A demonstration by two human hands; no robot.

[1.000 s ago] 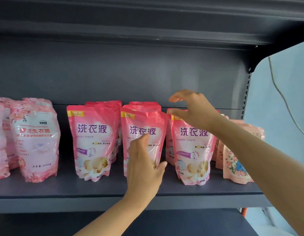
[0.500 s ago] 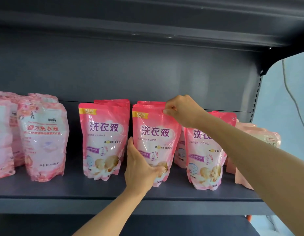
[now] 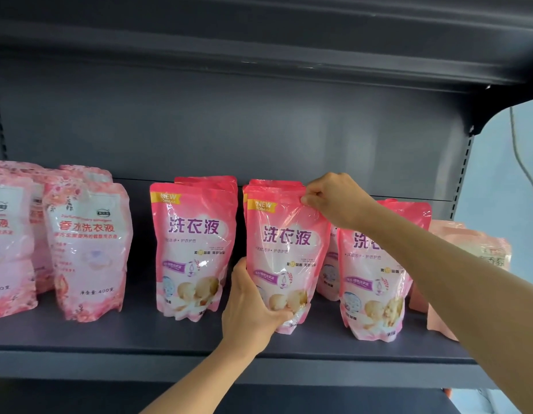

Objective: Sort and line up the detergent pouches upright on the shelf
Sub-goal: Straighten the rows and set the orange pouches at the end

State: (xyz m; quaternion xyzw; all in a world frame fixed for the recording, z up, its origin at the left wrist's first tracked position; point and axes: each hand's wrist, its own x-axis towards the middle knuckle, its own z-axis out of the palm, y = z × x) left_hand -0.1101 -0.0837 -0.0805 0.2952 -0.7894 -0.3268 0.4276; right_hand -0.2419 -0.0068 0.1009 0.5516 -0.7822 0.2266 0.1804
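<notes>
Dark shelf: middle pouch between left hand, right hand.

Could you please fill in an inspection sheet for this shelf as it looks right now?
Surface: dark grey shelf, pouches standing on it.
Job's things: middle pouch tilted, held at both ends; left pouch and right pouch upright in front of others; pale flowered pouches grouped far left.
Clutter: peach pouches at the far right, turned away.
Grip: left hand holds the middle pouch's bottom; right hand pinches its top corner.
Cables: one cord hanging beside the shelf.
Surroundings: pale blue wall to the right.
</notes>
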